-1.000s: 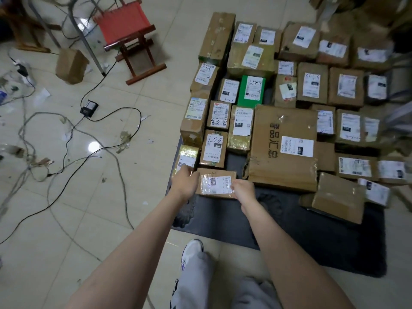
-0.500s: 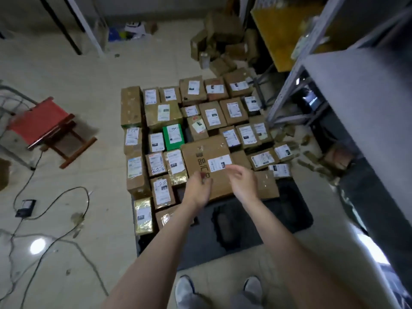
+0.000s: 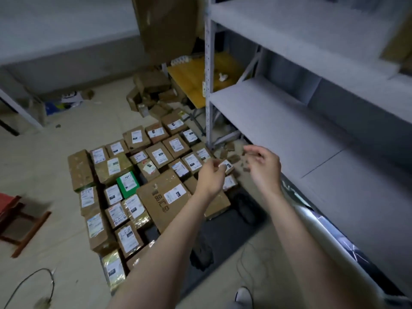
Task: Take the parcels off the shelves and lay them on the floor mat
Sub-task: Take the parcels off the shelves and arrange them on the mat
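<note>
Both hands are up in the air, right of centre in the frame, between the parcels and the racking. The left hand [image 3: 210, 178] hangs with its fingers loosely curled inward and nothing in them, back of the hand toward us. The right hand [image 3: 264, 167] is just beside it and a touch higher, half open, thumb and fingers parted in a relaxed claw, empty too. Neither one touches a thing. Below and to the left lie the brown cardboard parcels with white address labels [image 3: 160, 156], packed edge to edge on the dark grey floor mat [image 3: 225, 237], labels up, the whole block slanting from the lower left toward the upper centre of the frame. The large flat cardboard box with black print [image 3: 165, 197] sits at the near right of the block, partly under the left forearm. The small green box [image 3: 127, 184] is beside it to the left. A long plain brown carton [image 3: 80, 170] closes the left flank, its long axis running up and down the frame with a slight lean. The pale grey metal shelves [image 3: 278, 121] fill the right side, and the boards in view are bare.
</note>
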